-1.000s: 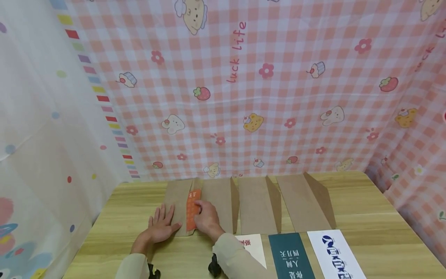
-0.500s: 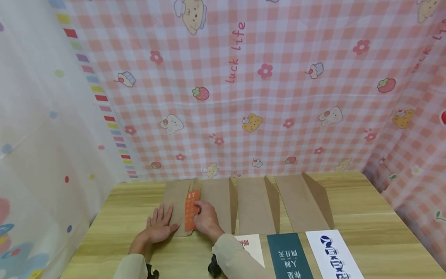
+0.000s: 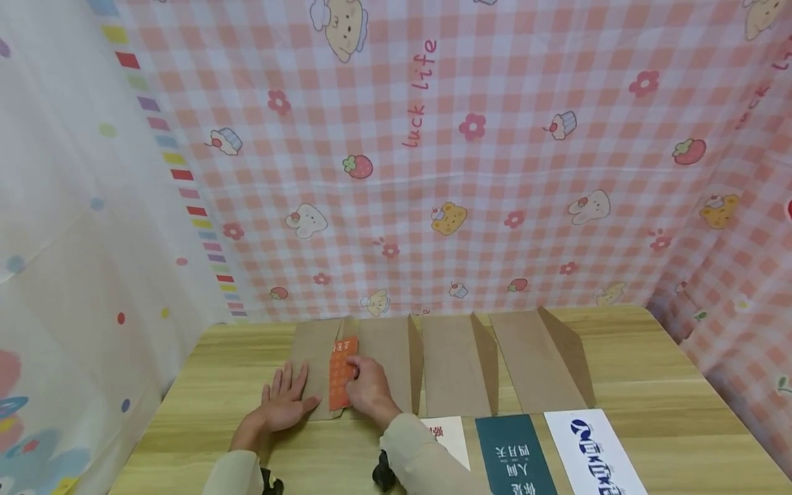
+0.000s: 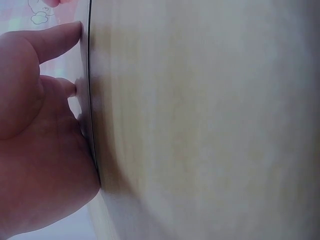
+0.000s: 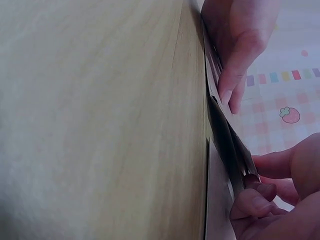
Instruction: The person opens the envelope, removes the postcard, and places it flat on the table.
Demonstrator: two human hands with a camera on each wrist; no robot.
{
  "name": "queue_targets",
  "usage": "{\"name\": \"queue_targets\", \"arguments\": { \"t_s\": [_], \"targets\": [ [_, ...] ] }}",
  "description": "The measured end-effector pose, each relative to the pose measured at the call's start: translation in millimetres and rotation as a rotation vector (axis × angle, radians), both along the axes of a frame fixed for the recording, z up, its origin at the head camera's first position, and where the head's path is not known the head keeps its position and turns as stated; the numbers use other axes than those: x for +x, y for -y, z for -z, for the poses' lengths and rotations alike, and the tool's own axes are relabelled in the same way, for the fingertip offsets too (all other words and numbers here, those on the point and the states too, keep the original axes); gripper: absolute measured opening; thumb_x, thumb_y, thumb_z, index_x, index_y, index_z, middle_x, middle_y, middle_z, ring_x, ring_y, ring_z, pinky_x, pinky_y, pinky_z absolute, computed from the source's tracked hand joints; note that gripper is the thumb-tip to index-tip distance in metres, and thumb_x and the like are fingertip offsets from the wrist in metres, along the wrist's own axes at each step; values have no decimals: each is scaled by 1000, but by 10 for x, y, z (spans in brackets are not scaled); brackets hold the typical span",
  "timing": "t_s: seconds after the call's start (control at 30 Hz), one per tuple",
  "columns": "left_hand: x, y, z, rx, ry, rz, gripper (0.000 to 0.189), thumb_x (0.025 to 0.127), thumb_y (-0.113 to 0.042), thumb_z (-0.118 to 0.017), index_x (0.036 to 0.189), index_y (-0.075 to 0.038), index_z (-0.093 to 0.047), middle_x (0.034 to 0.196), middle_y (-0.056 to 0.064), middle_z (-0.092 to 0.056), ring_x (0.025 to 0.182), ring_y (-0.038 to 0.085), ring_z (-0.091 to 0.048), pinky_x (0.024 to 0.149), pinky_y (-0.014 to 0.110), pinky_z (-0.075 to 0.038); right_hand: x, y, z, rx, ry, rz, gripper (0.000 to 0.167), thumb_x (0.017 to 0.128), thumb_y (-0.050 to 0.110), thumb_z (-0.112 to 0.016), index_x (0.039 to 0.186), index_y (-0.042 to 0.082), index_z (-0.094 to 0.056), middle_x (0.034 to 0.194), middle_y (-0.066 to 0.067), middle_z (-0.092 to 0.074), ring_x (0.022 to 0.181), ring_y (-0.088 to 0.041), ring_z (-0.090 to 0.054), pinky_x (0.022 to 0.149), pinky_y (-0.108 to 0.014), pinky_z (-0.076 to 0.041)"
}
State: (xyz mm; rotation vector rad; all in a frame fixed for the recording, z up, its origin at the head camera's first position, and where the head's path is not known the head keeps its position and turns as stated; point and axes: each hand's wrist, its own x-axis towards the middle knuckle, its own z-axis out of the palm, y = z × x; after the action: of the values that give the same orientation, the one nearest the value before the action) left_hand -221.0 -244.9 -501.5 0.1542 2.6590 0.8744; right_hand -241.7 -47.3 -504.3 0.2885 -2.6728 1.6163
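Note:
The leftmost brown kraft paper envelope [image 3: 314, 344] lies flat with its flap side toward the right. My left hand [image 3: 286, 404] rests on its left part, fingers spread and straight. An orange card [image 3: 340, 371] with pale printing lies at the envelope's opening, its left edge meeting the envelope. On the card's right edge, my right hand [image 3: 369, 388] pinches with thumb and fingers. The right wrist view has the right fingers [image 5: 272, 162] gripping thin layers raised a little off the table. In the left wrist view, the left hand [image 4: 40, 135] lies palm down, low over the surface.
Further kraft envelopes, a second [image 3: 385, 357], a third [image 3: 452, 364] and a fourth [image 3: 541, 357], lie in a row with flaps raised. In front are a cream card [image 3: 454, 447], a dark green card [image 3: 510, 433] and a white card [image 3: 584, 440] on the wooden table [image 3: 650, 412].
Both hands keep their places. The orange card's upper end looks tipped very slightly to the right; otherwise only the camera view shifts a little.

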Motion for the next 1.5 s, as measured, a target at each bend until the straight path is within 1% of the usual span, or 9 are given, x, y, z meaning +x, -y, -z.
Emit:
{"name": "queue_targets", "arguments": {
  "t_s": [0.03,0.13,0.23,0.53,0.8,0.83,1.03,1.27,1.5],
  "targets": [
    [9,-17,-28,-4,4,-2,82,100,-39,-51,155,6,-10,158,34,14,145,52,17,109,70,12,1,-6,-1,1,-6,-3,40,82,-10,-63,121,-3,-67,79,-3,-56,72,-10,-48,66,-24,-43],
    [6,-38,-51,-21,6,-4,78,101,-35,-50,156,5,-10,158,34,14,145,53,16,110,71,10,3,-27,-8,-3,-27,-13,38,82,-10,-63,120,-4,-67,78,-4,-56,71,-10,-48,65,-24,-43],
    [5,-48,-62,-39,10,-2,78,102,-35,-49,156,4,-9,159,34,14,145,53,16,110,71,8,2,-43,-21,-3,-18,-22,38,84,-9,-63,121,-4,-67,78,-2,-55,72,-10,-48,64,-24,-43],
    [-13,-30,-34,-43,8,-2,78,102,-35,-49,156,4,-9,159,33,14,145,52,17,110,70,9,4,-83,-48,1,7,-24,39,85,-8,-64,123,-3,-66,77,1,-52,72,-11,-48,65,-24,-43],
    [0,-38,-46,-49,-5,5,77,102,-34,-49,156,3,-8,159,33,13,145,52,17,111,70,10,1,-121,-59,-11,12,-22,41,84,-9,-63,124,-3,-66,79,-2,-55,75,-12,-49,68,-26,-43],
    [-10,-24,-24,-48,-8,7,80,102,-39,-49,156,3,-8,159,33,14,145,52,17,111,69,10,1,-122,-61,-12,14,-22,41,84,-9,-63,124,-3,-66,79,-2,-54,75,-13,-49,68,-26,-43],
    [-25,12,14,-25,-5,13,86,100,-46,-48,157,3,-6,159,32,16,145,51,19,111,68,13,2,-139,-50,-18,-2,-30,41,83,-9,-63,124,-4,-65,80,-2,-54,76,-13,-49,68,-28,-44],
    [8,-12,-24,-33,1,15,82,101,-40,-49,157,3,-5,159,32,16,145,51,18,111,67,13,19,-156,-35,-18,-2,-37,41,84,-8,-63,125,-4,-64,82,-5,-56,78,-14,-48,70,-29,-44],
    [27,-18,-39,-18,-1,7,80,101,-37,-51,156,3,-8,159,33,14,145,52,17,111,69,12,36,-187,-25,-41,26,-32,41,85,-7,-63,125,-3,-65,82,-2,-55,79,-14,-49,72,-30,-45]
  ]
}}
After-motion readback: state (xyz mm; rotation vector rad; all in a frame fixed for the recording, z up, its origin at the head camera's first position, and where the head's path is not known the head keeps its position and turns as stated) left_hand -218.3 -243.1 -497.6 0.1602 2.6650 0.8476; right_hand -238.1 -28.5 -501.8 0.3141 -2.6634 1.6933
